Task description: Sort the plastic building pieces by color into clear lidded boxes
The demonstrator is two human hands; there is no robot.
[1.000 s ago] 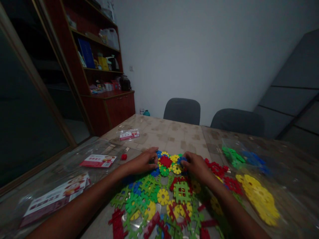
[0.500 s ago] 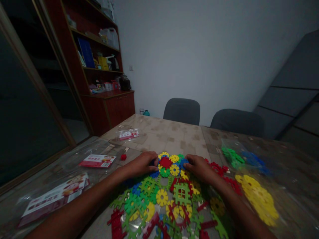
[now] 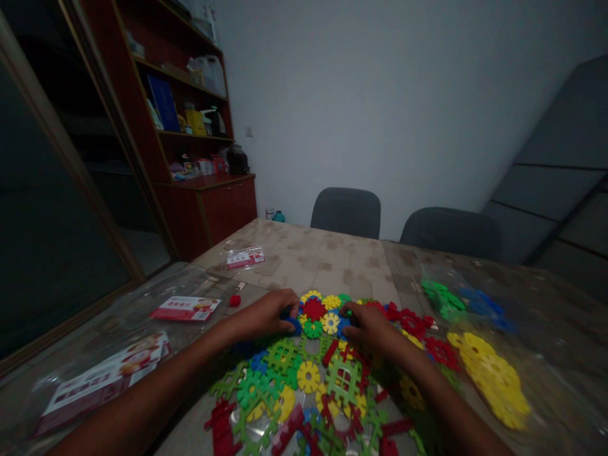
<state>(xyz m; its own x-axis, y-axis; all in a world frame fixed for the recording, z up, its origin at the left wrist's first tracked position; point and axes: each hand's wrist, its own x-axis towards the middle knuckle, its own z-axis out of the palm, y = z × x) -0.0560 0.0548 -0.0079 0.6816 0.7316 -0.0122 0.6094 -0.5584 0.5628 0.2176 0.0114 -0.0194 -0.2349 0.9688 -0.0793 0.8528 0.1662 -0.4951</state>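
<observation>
Beyond the loose pile, a cluster of joined flower-shaped plastic pieces lies on the table, with a red flower piece (image 3: 314,309) in its middle and yellow, green and blue ones around it. My left hand (image 3: 272,314) is closed at the cluster's left edge, its fingers on a blue flower piece (image 3: 295,326). On the opposite edge, my right hand (image 3: 370,326) pinches another blue flower piece (image 3: 342,325) with thumb and fingers. Nearer to me, a light green square window piece (image 3: 342,378) rests on the pile. Both forearms hide some pieces.
Mixed red, green and yellow pieces (image 3: 308,377) spread in front of me. To the right lie bagged yellow flower pieces (image 3: 494,380), green pieces (image 3: 443,299) and blue pieces (image 3: 487,309). Labelled clear bags (image 3: 186,308) and a small red piece (image 3: 235,301) are on the left.
My right hand has shifted slightly left along the cluster's edge, uncovering more red pieces beside it. The light green window piece has turned a little. My left hand stays nearly where it was.
</observation>
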